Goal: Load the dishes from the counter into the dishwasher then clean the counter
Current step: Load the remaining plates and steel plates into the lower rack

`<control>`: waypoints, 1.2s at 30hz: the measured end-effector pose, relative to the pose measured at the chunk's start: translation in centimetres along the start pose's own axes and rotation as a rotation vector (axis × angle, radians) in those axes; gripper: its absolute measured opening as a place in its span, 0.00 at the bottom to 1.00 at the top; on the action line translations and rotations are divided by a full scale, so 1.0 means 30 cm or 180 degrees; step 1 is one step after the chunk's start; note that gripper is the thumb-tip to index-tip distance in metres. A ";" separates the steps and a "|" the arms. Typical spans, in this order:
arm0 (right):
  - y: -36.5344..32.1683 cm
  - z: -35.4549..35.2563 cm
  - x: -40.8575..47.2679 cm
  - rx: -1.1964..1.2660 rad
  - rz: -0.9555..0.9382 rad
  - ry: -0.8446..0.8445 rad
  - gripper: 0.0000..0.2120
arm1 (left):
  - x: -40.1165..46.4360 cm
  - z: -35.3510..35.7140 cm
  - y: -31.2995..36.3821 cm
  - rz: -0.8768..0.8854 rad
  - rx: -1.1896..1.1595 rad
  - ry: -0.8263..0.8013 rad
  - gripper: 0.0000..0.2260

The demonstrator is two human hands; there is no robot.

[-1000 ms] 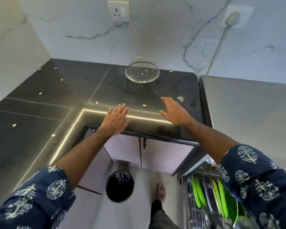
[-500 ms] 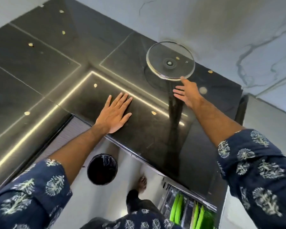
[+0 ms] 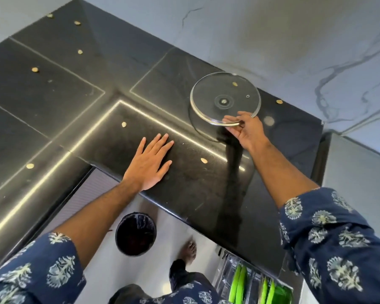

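While the left hand (image 3: pixel 148 164) lies flat and spread on the black surface (image 3: pixel 53 88) at frame centre, the right hand (image 3: pixel 247 130) grasps the near rim of the glass lid (image 3: pixel 225 98), upper right of centre, fingers (image 3: pixel 234 118) pinched over its edge.

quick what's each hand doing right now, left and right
Left hand: open, flat on the black counter, holding nothing.
Right hand: fingers closed on the near rim of the glass lid.
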State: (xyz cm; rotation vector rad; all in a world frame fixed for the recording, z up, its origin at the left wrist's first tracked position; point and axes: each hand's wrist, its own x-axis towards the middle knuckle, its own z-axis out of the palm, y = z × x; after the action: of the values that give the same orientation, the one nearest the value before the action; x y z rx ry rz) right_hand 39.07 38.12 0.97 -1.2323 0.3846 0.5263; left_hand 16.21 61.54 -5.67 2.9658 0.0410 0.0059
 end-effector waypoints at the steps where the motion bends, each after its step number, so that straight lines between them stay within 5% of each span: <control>1: 0.016 -0.024 -0.050 0.0014 -0.0022 0.0020 0.13 | 0.003 -0.003 -0.001 0.0025 -0.0010 0.0000 0.27; 10: 0.279 -0.286 -0.662 0.0052 -0.0414 0.0164 0.18 | 0.015 -0.020 -0.028 -0.0027 -0.0577 -0.0207 0.25; 13: 0.411 -0.350 -0.921 0.0200 -0.0589 0.0408 0.16 | -0.061 -0.102 0.028 0.0410 -0.0600 -0.0234 0.26; 15: 0.493 -0.383 -1.072 0.0330 -0.0683 0.0372 0.13 | -0.155 -0.163 0.113 0.0682 -0.1526 -0.0070 0.25; 19: 0.676 -0.445 -1.368 0.0559 -0.0909 0.0515 0.14 | -0.364 -0.250 0.376 0.0530 -0.3831 -0.1274 0.23; 22: 0.791 -0.484 -1.574 0.0612 -0.1012 0.0684 0.14 | -0.518 -0.262 0.550 0.0357 -0.4434 -0.2214 0.17; 27: 0.936 -0.632 -1.894 0.0577 -0.0743 0.0908 0.15 | -0.752 -0.201 0.718 0.1081 -0.4306 -0.2770 0.17; 31: 0.978 -0.832 -2.115 0.0001 -0.0332 0.1141 0.23 | -0.881 -0.163 0.911 0.1608 -0.3756 -0.3073 0.15; 36: 1.072 -1.110 -2.304 0.0222 -0.0314 0.1255 0.19 | -1.051 -0.058 1.246 0.2359 -0.2693 -0.3440 0.13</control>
State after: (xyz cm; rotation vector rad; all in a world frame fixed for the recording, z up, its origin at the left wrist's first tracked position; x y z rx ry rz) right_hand -35.88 2.17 3.77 -1.2797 0.6651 0.1804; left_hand -14.32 24.17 2.53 1.6834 -0.9069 -1.1119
